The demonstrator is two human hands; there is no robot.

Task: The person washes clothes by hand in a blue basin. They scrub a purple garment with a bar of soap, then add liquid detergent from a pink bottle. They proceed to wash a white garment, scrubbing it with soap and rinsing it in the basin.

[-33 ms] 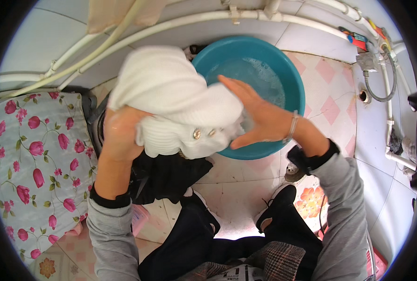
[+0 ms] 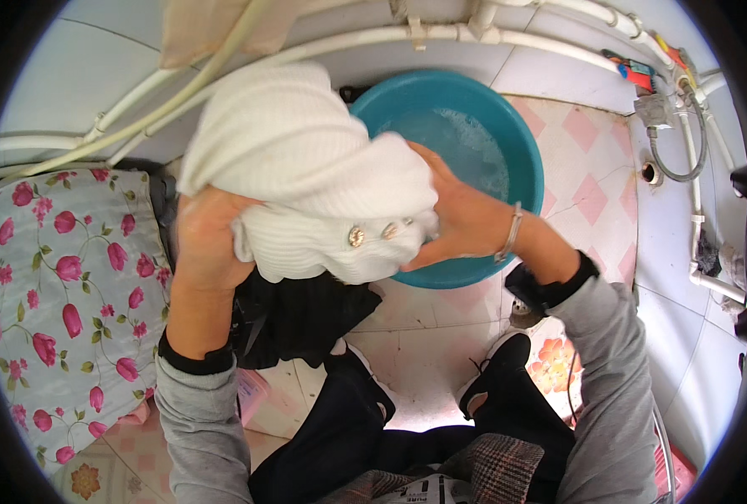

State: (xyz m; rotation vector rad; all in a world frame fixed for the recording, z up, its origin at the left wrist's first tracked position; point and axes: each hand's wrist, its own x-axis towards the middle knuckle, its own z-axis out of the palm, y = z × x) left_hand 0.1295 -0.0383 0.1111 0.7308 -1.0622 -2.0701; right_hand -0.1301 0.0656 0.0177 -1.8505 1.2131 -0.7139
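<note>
A bunched white ribbed knit garment (image 2: 302, 160) with shiny gold-coloured buttons (image 2: 356, 236) is held up in front of me. My left hand (image 2: 209, 239) grips its left end, the fingers partly hidden by the cloth. At the other end my right hand (image 2: 472, 220) is closed around the bundle, thumb below and fingers behind. Beyond it, partly covered by the garment and my right hand, stands a teal basin (image 2: 531, 181) holding cloudy, sudsy water (image 2: 461, 147).
Black cloth (image 2: 306, 315) lies below the garment, near my feet. A flowered cover (image 2: 71, 294) fills the left side. White pipes (image 2: 340, 40) run along the tiled wall. At right are a grey hose (image 2: 680, 175) and a floor-level pipe opening (image 2: 651, 173).
My right hand has come in against the garment's right end and closed on it. The bundle has shifted slightly up and left with my left hand.
</note>
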